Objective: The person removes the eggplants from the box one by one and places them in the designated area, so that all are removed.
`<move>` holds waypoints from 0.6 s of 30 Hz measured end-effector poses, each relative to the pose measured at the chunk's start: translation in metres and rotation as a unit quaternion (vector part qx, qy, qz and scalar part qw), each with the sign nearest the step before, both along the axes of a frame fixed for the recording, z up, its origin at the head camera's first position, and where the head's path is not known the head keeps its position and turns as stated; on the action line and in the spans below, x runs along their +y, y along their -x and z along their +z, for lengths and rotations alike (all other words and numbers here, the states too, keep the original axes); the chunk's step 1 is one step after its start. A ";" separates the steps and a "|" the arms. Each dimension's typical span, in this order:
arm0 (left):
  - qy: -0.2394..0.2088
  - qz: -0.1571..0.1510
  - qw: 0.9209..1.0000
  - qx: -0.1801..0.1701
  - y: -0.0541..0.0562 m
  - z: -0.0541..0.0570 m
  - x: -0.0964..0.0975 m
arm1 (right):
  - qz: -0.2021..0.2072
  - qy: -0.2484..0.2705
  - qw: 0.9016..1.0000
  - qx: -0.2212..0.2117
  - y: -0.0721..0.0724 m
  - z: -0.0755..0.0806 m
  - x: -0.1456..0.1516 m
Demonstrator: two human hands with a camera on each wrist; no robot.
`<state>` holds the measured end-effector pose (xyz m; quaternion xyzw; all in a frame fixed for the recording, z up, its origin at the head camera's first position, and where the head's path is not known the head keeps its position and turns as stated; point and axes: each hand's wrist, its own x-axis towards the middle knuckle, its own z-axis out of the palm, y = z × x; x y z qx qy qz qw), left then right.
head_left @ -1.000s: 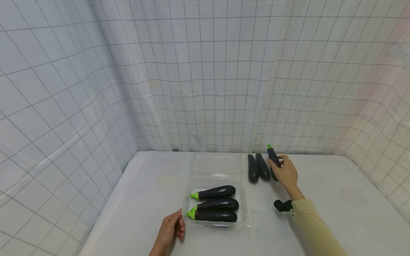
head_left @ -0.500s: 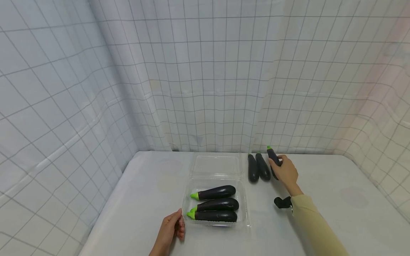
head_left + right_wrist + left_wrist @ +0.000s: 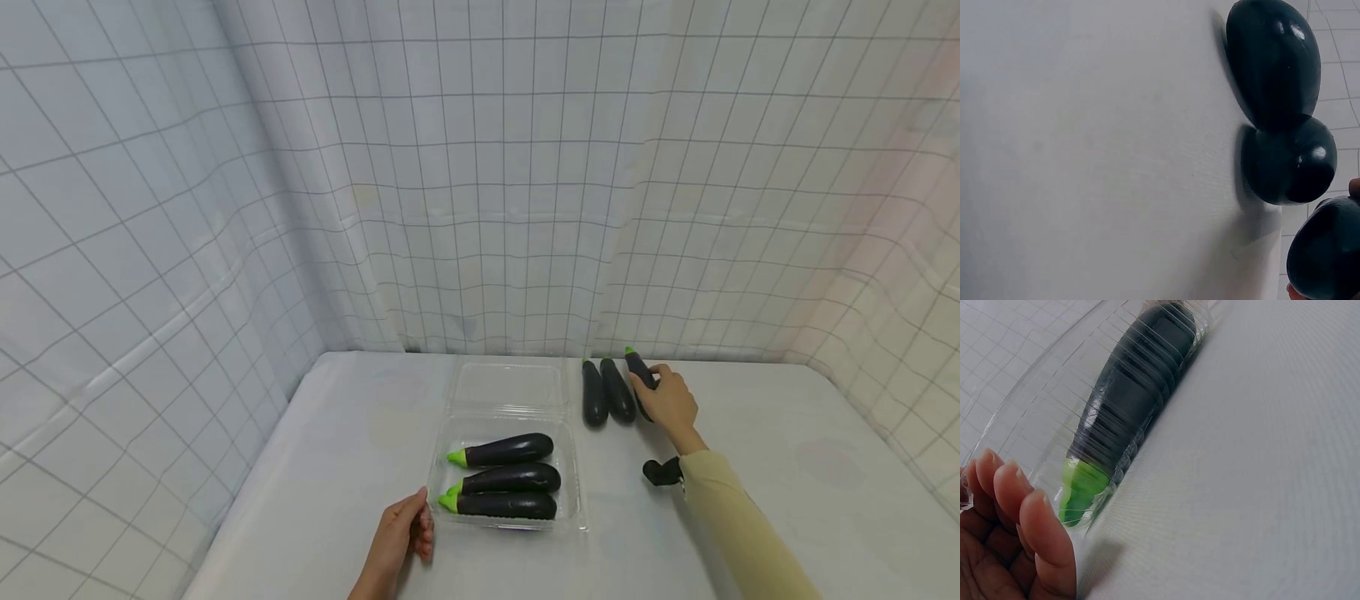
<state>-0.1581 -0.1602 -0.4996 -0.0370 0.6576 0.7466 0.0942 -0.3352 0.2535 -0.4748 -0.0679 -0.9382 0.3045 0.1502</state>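
On the table at right, my right hand grips a dark eggplant with a green tip, thumb on one side and fingers on the other. In the right wrist view, the rounded end of this held eggplant shows at the lower right, with only bits of fingers visible. My left hand pinches the left front corner of an open, clear plastic clamshell box; its other fingers curl beside the wall. Inside the box lie three eggplants side by side, green ends pointing left.
Two more eggplants, a left one and a right one, lie between the box and my right hand. The box's lid lies folded back toward the white gridded curtain behind the table.
The eggplant in my right hand has lowered slightly, its green tip nearer the table. My left hand stays at the box corner.
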 end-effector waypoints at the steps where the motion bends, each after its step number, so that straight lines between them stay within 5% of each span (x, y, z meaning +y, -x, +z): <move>1: 0.000 0.000 1.000 0.001 0.000 0.000 0.000 | 0.001 -0.001 1.000 -0.002 0.000 0.000 0.000; 18: 0.006 0.003 1.000 -0.007 0.001 0.000 -0.001 | 0.007 -0.017 0.999 -0.030 0.005 -0.005 0.001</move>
